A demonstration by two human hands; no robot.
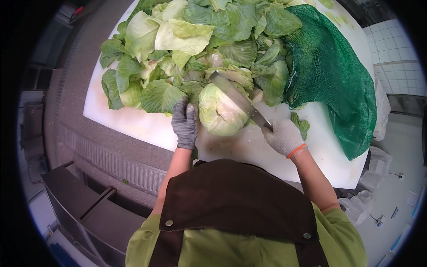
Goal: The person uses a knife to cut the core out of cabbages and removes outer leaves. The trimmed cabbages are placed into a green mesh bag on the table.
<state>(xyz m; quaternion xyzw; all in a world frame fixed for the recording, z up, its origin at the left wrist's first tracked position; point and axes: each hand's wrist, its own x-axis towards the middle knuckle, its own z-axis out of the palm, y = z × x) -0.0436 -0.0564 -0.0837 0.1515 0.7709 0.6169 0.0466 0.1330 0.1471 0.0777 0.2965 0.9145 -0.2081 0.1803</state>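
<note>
A pale green cabbage head (222,116) rests on the white cutting board (140,128) in front of me. My right hand (283,135), in a white knit glove with an orange cuff, grips a broad-bladed kitchen knife (233,95). Its blade slants across the upper right of the cabbage; contact with the surface is hard to tell. On the cabbage's left side is my left hand (185,123) in a grey knit glove, fingers pointing away from me and holding nothing. Loose outer cabbage leaves (163,96) lie just beyond that hand.
A large pile of cabbage leaves (230,23) covers the far part of the board. At the right, a green mesh bag (333,70) drapes over the board's edge. White plastic bags (358,207) hang beyond it. A floor drain grate (110,157) runs along the left.
</note>
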